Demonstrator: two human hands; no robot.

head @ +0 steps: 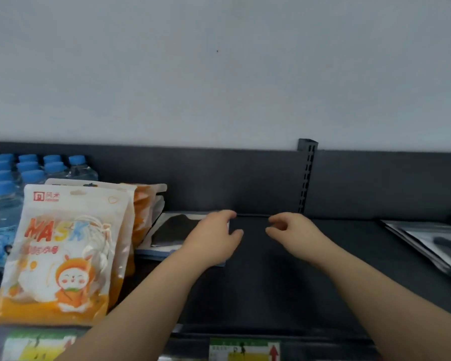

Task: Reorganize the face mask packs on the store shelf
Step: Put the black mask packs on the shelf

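Note:
Orange-and-white "MASK" packs with a rabbit picture (63,254) stand upright in a row at the left of the dark shelf (271,282). To their right a flat pack holding a black mask (172,227) lies on the shelf. My left hand (214,238) lies over this pack's right end, with fingers and thumb curled round its right edge. A short gap to the right, my right hand (289,227) hovers over bare shelf with its fingers loosely bent and nothing in it.
Water bottles with blue caps (8,183) fill the far left behind the orange packs. Flat grey-and-black packs (432,246) lie stacked at the right edge. A slotted upright (306,175) stands at the shelf's back panel. Price labels (245,350) line the front rail.

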